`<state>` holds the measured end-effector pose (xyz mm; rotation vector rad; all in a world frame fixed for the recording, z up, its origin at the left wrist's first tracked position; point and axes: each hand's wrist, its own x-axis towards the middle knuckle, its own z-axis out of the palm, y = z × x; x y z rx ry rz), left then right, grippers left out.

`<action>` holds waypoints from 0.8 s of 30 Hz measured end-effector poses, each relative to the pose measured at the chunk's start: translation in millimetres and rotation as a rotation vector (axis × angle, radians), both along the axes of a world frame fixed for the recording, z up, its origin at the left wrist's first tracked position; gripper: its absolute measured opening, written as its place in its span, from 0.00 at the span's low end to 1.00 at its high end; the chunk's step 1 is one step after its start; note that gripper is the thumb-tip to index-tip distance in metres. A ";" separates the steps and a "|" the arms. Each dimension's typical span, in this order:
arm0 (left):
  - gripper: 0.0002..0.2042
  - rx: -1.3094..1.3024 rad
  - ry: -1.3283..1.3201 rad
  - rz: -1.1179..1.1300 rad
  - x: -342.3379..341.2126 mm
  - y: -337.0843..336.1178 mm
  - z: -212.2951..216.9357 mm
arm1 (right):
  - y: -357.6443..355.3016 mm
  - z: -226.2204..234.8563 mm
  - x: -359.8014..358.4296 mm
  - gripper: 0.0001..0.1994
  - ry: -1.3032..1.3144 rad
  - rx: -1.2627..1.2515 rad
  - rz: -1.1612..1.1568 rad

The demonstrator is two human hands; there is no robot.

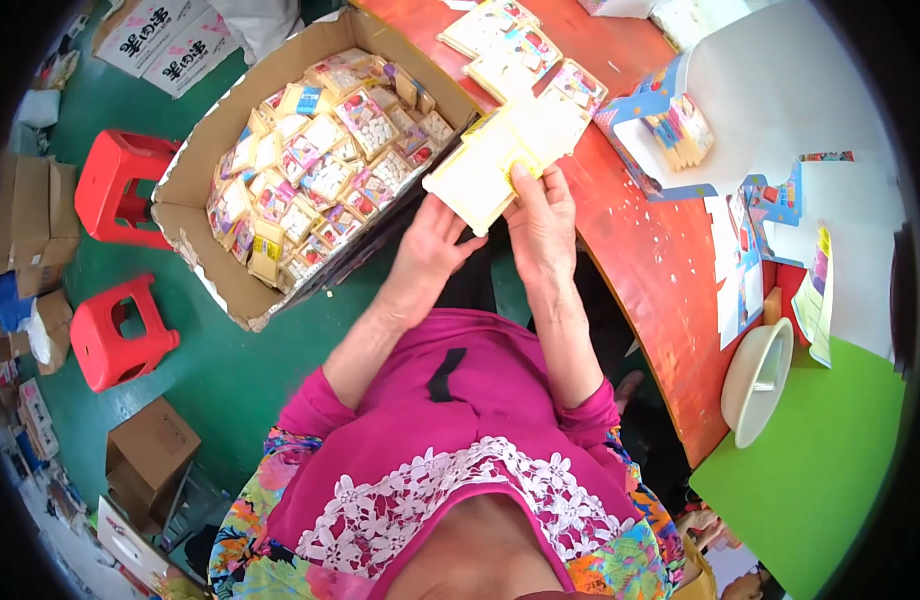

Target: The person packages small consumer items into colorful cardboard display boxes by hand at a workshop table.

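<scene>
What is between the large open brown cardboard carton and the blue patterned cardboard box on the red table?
Pale rectangular packs, held by the right hand, are between them; the head view shows this.

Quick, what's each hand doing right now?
Left hand: at the pale packs' near edge; can't tell if it grips.
Right hand: closed, holding the packs.

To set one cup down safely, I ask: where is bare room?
The red table is mostly bare, though littered, between its near edge, the blue box and the bowl. The green surface looks bare beside the bowl. Crowded: the table's far end, with packs, and the carton, heaped with more.
</scene>
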<state>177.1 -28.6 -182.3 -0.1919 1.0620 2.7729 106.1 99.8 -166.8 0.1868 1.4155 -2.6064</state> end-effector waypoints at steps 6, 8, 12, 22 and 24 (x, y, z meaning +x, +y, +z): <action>0.14 -0.165 -0.067 0.468 -8.4 45.1 -16.5 | -23.6 -0.9 26.4 0.18 -0.041 0.005 -0.045; 0.13 -0.063 -0.025 0.509 -8.4 45.4 -20.2 | -17.3 1.5 28.2 0.17 -0.045 0.052 0.003; 0.12 -0.005 0.021 0.319 -12.0 22.3 -17.2 | 2.2 4.3 34.7 0.16 -0.088 0.164 0.131; 0.12 -0.052 -0.023 0.050 -19.2 -8.8 -1.0 | 43.8 23.7 28.6 0.18 0.308 0.618 -0.129; 0.13 -0.052 -0.009 0.040 -19.4 -6.8 4.2 | 48.8 19.0 20.3 0.13 0.418 0.675 -0.045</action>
